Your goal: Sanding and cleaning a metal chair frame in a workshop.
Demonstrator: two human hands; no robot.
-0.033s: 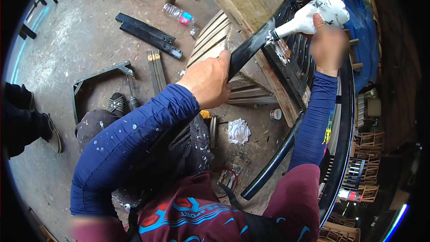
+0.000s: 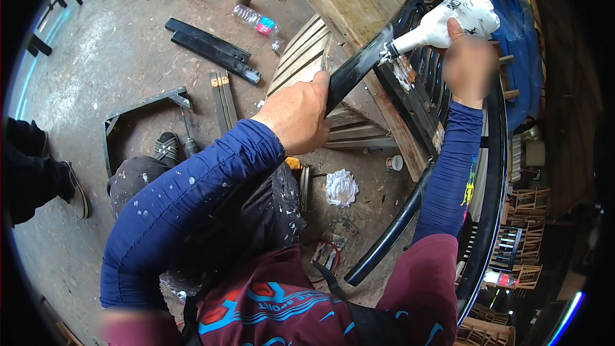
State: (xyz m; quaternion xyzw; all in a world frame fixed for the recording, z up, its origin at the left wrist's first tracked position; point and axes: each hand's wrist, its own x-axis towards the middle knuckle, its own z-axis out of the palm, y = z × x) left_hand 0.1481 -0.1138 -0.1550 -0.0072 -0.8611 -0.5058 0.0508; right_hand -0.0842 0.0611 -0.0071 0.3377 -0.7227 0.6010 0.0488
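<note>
We wrap our left hand [image 2: 296,118] around a black bar [image 2: 355,72] that slants across a slatted wooden piece [image 2: 300,52], while our right hand [image 2: 471,72] (partly blurred in this view) holds a white bottle [image 2: 458,24] whose narrow end sits right at the bar. On the floor [image 2: 128,38] we see a crumpled white cloth [image 2: 341,188] nearer us, two black lengths [image 2: 211,50] and a clear plastic bottle [image 2: 251,18] farther off, and another person's shoe [image 2: 79,197] at the left.

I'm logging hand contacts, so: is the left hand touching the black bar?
Touching. The head view shows the left hand closed on the black bar, with no gap between them.
</note>
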